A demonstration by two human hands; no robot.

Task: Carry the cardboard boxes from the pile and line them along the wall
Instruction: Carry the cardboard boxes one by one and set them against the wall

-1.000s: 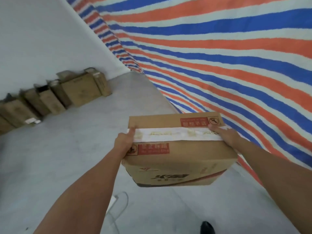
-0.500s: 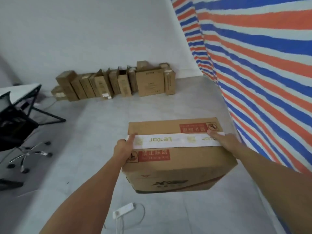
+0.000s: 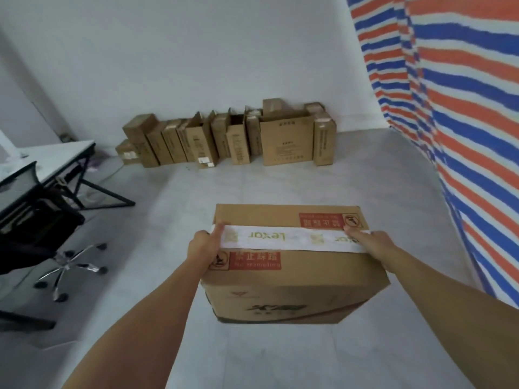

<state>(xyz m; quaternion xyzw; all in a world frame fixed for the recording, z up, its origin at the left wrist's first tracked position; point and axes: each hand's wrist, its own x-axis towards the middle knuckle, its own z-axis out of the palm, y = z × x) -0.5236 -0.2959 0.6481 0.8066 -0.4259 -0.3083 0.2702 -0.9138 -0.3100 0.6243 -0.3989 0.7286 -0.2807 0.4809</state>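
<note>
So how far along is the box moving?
A row of boxes stands lined along the white wall. One taped box is in the air, gripped by the left hand and right hand, short of that row. It has yet to be set down; the pile is out of view, so the remainder is unknown.

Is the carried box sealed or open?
Sealed. White tape runs across the closed top flaps of the carried box, from left hand to right hand.
</note>
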